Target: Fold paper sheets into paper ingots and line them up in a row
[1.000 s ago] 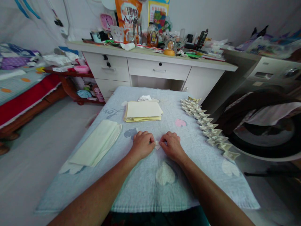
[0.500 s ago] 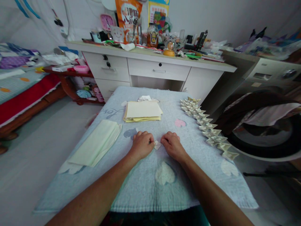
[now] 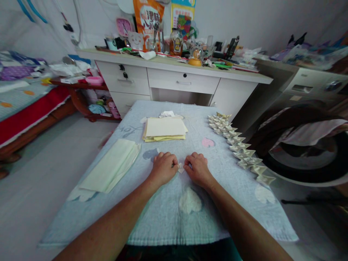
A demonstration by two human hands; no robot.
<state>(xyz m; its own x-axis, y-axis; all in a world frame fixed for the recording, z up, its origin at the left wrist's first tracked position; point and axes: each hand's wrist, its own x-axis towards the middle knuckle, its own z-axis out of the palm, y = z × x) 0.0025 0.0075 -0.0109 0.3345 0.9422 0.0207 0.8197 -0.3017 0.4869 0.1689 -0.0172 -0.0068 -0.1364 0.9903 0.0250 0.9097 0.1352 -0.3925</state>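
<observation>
Between my two hands, at the middle of the cloth-covered table, is a small folded piece of paper (image 3: 181,168), pale and pointed at its lower end. My left hand (image 3: 165,165) is closed, thumb and finger pinching its left edge. My right hand (image 3: 197,166) is closed too, with its fingertips on the right edge. The fingers hide part of the folds. Beyond my hands lies a stack of cream and yellow paper sheets (image 3: 165,127). On the right, several folded paper boats (image 3: 240,146) stand in a long row.
A pale green folded paper bundle (image 3: 111,166) lies on the table's left side. Crumpled white tissue (image 3: 166,114) sits behind the stack. A cluttered white desk (image 3: 185,74) stands beyond the table, a washing machine (image 3: 301,90) at right and a bed (image 3: 32,119) at left.
My right hand has shifted slightly left, closer to my left hand, and now touches the folded paper's right edge. My left hand stays nearly in place.
</observation>
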